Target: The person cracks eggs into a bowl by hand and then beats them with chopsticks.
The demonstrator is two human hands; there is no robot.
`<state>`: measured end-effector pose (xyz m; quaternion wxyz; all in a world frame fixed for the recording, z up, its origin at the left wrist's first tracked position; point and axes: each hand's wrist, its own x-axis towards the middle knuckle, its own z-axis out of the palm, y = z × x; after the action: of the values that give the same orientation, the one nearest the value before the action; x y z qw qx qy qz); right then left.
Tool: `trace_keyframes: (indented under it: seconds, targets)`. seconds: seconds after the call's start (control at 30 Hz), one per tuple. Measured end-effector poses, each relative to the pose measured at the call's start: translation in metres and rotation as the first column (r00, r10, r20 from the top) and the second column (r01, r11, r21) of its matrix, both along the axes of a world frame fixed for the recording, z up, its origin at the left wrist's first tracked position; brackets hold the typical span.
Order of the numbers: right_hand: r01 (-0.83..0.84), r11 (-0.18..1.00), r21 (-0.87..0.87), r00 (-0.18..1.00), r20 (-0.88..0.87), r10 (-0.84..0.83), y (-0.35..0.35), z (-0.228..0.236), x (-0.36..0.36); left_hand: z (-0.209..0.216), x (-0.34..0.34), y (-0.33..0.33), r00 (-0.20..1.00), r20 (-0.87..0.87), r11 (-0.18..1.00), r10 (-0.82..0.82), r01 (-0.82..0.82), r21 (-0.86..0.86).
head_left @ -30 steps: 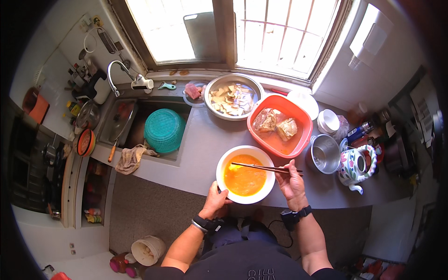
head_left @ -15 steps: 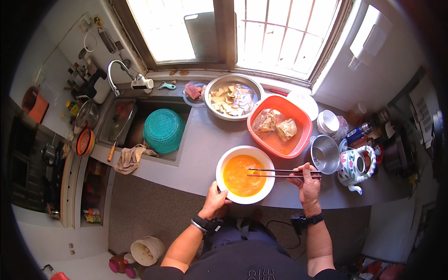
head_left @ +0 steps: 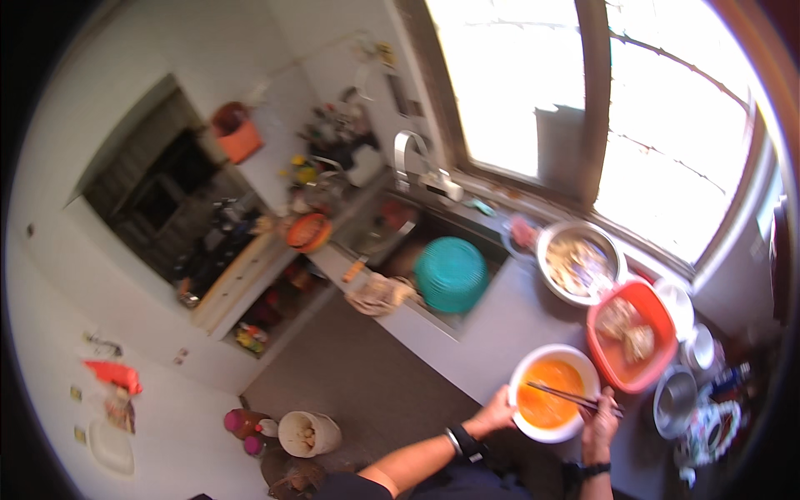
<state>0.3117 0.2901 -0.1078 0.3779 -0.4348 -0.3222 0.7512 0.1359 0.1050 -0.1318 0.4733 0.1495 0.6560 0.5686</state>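
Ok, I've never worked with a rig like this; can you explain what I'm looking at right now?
There's no robot here: these are a person's bare hands. The view comes from a wide fisheye camera on the person's head, looking down, so straight edges bend near the rim. Picture left is the person's left.

The left hand holds the edge of a white bowl of orange liquid. The right hand holds dark chopsticks, their tips over the bowl.

Also on the grey counter are a red basin with two chunks in liquid and a metal bowl of pale slices. A teal basket sits in the sink.
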Motion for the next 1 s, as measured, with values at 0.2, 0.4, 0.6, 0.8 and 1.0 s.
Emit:
trace_keyframes:
  seconds: [0.2, 0.4, 0.6, 0.8, 1.0]
  targets:
    - [-0.055, 0.998, -0.003, 0.969, -0.24, 0.053, 0.024, -0.004, 0.024, 0.005, 0.002, -0.026, 0.998, 0.049, 0.998, 0.036, -0.038, 0.04]
    - [-0.285, 0.752, 0.595, 0.943, 0.316, 0.107, 0.014, 0.088, 0.039, 0.018, -0.017, -0.03, 0.992, 0.028, 0.992, 0.124, -0.124, 0.007]
    - [-0.56, 0.446, 0.699, 0.816, 0.559, 0.148, -0.041, 0.135, -0.001, 0.049, -0.161, -0.116, 0.858, -0.295, 0.902, 0.42, -0.359, 0.239]
    - [-0.345, 0.59, 0.73, 0.916, 0.398, 0.043, -0.073, 0.109, -0.04, 0.147, -0.351, -0.273, 0.435, -0.649, 0.752, 0.624, -0.561, 0.347]
    - [-0.553, 0.55, 0.626, 0.573, 0.765, -0.295, -0.144, 0.148, -0.105, 0.249, -0.513, -0.371, 0.19, -0.674, 0.6, 0.714, -0.662, 0.449]
